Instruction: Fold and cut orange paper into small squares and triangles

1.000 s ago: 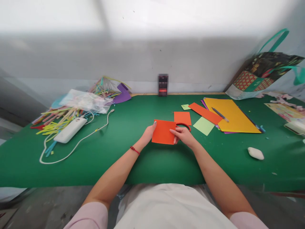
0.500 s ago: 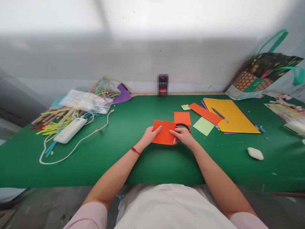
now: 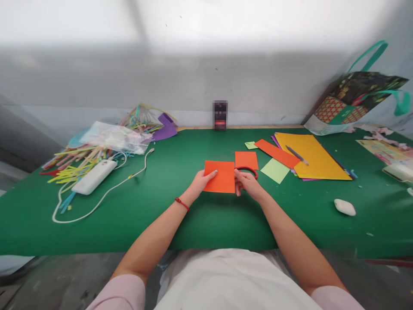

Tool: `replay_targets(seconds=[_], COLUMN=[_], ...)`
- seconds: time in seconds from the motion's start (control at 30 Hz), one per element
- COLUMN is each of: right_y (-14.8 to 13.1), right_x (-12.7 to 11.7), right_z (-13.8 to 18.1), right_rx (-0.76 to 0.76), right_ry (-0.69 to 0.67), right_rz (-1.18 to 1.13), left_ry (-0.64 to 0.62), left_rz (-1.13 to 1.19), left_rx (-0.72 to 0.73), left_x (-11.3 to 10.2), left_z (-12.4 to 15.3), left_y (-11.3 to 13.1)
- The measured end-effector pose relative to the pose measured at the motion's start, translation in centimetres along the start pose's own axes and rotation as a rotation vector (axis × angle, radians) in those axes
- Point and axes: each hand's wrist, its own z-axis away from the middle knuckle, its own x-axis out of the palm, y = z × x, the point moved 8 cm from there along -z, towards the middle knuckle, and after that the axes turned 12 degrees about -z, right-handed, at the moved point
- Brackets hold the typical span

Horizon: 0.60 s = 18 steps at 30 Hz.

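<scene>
One orange paper square (image 3: 222, 180) above surface (image 3: 206, 224), mid-length, back from front edge. Left hand (image 3: 198, 186) pinches left side; right hand (image 3: 251, 186) at right edge, grip unclear. Apparent step: positioning square; next move calls for steady left pinch.

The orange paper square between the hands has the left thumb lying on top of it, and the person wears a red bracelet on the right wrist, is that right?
Not quite: the red bracelet is on the left wrist, as the head view shows. The orange paper square does have the thumb of the left hand on top.
</scene>
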Motion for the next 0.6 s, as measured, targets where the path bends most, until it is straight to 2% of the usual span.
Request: replay_targets(seconds=[0.1, 0.23, 0.47, 0.6], right_y=[-0.4, -1.2, -1.8, -3.5], right_x=[0.1, 0.2, 0.7, 2.1], right_z=[0.1, 0.4, 1.2, 2.5], right_rx=[-0.063, -0.26, -0.445, -0.7], right_ry=[-0.012, 0.051, 0.252, 0.372], right_rz=[0.053, 0.338, 0.724, 0.974], left_ry=[0.103, 0.226, 0.216, 0.233], left_rz=[0.054, 0.113, 0.129, 0.087], left_rx=[-0.006, 0.025, 0.035, 0.065], left_x=[-1.0, -2.2, -1.8, -1.8], left_z=[-0.1, -0.2, -0.1, 0.1], left_y=[0.2, 0.3, 0.2, 0.4])
